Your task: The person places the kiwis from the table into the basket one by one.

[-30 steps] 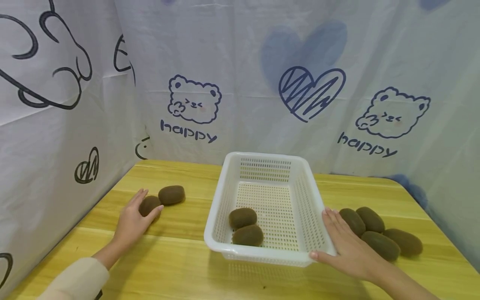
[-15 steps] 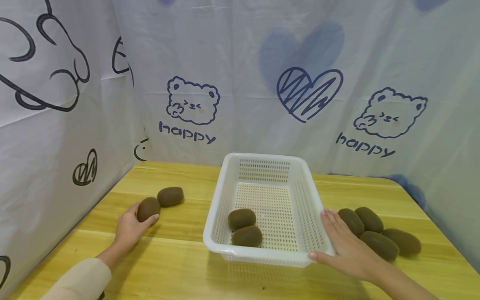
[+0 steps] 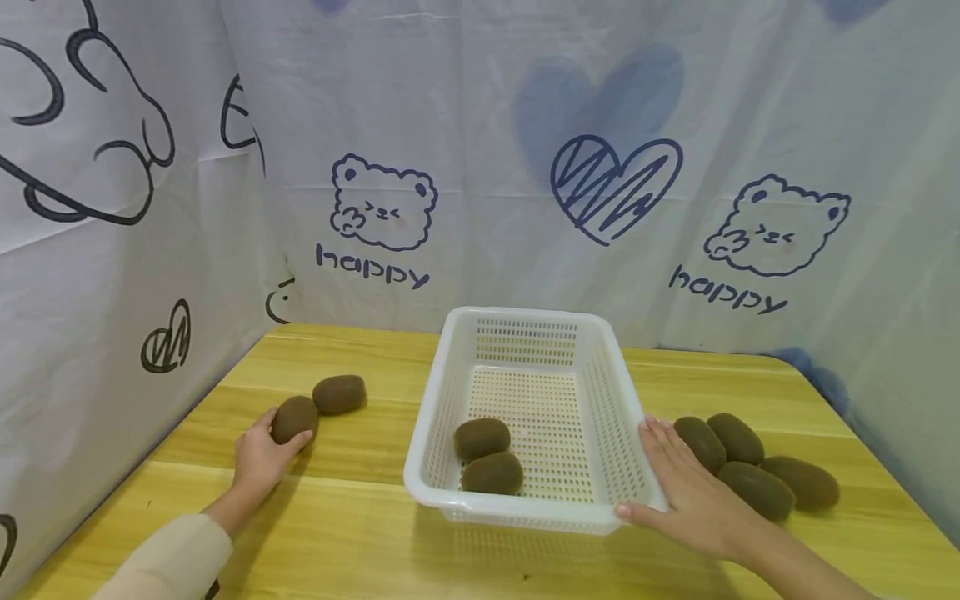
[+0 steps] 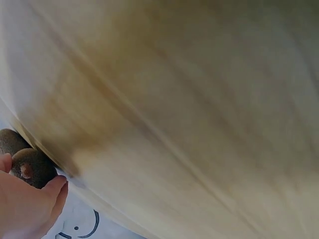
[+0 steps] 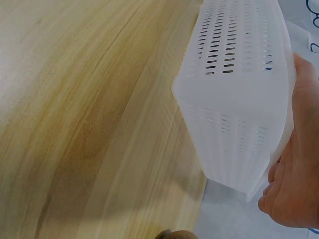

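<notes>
Kiwifruit (image 3: pixel 296 419): left of frame, pinched between thumb and fingers of the left hand (image 3: pixel 258 457)
Basket (image 3: pixel 525 504): centre, the right hand (image 3: pixel 697 504) resting straight-fingered along its right rim

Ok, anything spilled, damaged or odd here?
Nothing looks spilled or damaged; the kiwis and white basket appear intact. Mild oddity: a dark speck on the wood-grain table, nearer than the basket; too small to identify.

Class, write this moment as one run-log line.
left hand: holds kiwi | right hand: touches basket | in basket: two kiwis | right of basket: four kiwis | beside held kiwi: another kiwi
</notes>
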The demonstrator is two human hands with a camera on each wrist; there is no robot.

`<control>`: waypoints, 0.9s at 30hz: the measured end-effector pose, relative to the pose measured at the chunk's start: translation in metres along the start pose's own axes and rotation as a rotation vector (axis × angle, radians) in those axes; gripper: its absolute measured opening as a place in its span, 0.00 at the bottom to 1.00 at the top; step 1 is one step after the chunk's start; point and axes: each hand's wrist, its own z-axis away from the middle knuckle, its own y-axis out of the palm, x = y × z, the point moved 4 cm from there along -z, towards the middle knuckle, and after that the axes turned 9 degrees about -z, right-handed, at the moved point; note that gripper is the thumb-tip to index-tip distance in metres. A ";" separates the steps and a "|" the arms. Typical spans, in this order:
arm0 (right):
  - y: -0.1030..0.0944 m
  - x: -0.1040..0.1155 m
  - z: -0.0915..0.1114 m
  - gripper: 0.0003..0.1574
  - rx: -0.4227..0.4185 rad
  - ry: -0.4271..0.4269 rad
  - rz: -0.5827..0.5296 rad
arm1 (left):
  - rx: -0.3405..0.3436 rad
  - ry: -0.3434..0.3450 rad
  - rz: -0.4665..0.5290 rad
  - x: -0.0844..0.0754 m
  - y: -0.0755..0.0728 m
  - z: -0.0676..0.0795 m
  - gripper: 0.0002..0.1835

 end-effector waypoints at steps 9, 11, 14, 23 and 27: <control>0.000 0.000 0.000 0.62 0.001 0.000 0.008 | -0.010 0.019 -0.004 0.003 -0.004 -0.002 0.33; 0.000 0.000 0.000 0.62 0.008 0.009 0.000 | 0.002 0.016 -0.008 0.005 -0.005 -0.002 0.33; 0.000 0.000 0.000 0.62 0.012 0.016 -0.005 | 0.009 0.015 -0.015 0.006 -0.007 -0.002 0.33; 0.000 -0.002 0.000 0.62 -0.002 0.001 0.013 | -0.002 0.032 -0.018 0.003 -0.017 -0.001 0.34; 0.001 -0.001 -0.001 0.63 -0.002 -0.001 0.006 | -0.029 0.071 -0.008 -0.002 -0.024 0.000 0.34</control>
